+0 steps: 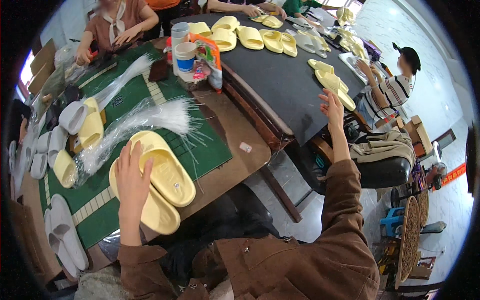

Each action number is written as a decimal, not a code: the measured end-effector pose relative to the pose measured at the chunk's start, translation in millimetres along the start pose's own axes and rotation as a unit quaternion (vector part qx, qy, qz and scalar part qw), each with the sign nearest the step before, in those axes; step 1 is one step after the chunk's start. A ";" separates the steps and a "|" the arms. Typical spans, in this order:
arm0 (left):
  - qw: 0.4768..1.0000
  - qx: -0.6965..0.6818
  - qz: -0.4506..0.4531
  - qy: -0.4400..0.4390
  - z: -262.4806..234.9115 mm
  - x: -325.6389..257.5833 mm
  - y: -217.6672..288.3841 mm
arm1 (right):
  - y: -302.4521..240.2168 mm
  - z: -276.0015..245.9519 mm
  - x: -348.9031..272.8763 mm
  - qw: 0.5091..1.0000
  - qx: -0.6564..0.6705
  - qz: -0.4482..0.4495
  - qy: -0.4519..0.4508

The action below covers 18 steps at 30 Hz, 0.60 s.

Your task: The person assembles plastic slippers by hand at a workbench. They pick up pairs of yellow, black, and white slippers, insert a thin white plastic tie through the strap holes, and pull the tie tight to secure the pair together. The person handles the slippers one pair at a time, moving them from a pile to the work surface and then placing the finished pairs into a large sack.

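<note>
Green mat (150, 95), black table (280, 75), yellow slippers (165, 170) under left hand (131, 180).

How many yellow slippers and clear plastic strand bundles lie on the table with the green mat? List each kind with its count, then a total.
Yellow slippers: 4
Clear plastic strand bundles: 2
Total: 6
</note>
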<state>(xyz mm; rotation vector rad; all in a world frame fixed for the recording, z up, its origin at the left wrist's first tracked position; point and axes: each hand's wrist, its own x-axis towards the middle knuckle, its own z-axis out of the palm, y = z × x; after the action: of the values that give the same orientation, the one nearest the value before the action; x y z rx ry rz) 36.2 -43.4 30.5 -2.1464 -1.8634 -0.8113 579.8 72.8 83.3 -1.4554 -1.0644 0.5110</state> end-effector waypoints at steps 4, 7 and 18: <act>0.996 0.087 -0.002 -0.031 33.5 2.7 9.9 | 73.8 -53.6 80.6 0.961 -0.245 -0.095 0.084; 0.996 0.086 0.003 -0.040 32.8 -1.8 2.8 | 98.1 -67.7 119.5 0.947 -0.285 -0.063 0.134; 0.991 0.125 -0.019 -0.045 32.6 -2.3 4.7 | 81.0 -49.3 164.6 0.891 -0.447 0.006 0.075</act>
<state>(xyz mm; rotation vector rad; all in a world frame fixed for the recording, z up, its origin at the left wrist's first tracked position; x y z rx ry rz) 49.6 -30.7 3.1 -2.0273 -1.9377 -0.4637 725.2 193.1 60.9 -2.2555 -1.2271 -0.1405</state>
